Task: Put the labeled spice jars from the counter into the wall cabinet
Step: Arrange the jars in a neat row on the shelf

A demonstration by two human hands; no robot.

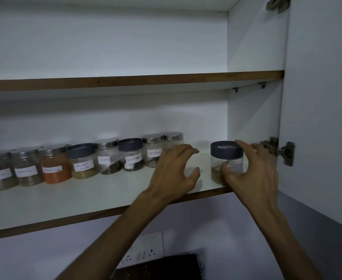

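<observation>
Nine jars (pixel 105 161) stand in a row on the lower shelf (pixel 97 197). The right hand (pixel 251 172) clasps a grey-lidded jar (pixel 224 158) at the right. The left hand (pixel 176 170) hovers spread, empty. Counter unseen; remainder unknown.

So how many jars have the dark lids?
3. The coriander powder jar stands mid-row, the black pepper jar further right, and the third jar apart, at the right hand. More may be hidden past the left edge.

Nine or so spice jars (pixel 84 161) on the lower shelf (pixel 97 201); two hands (pixel 174 170).
</observation>
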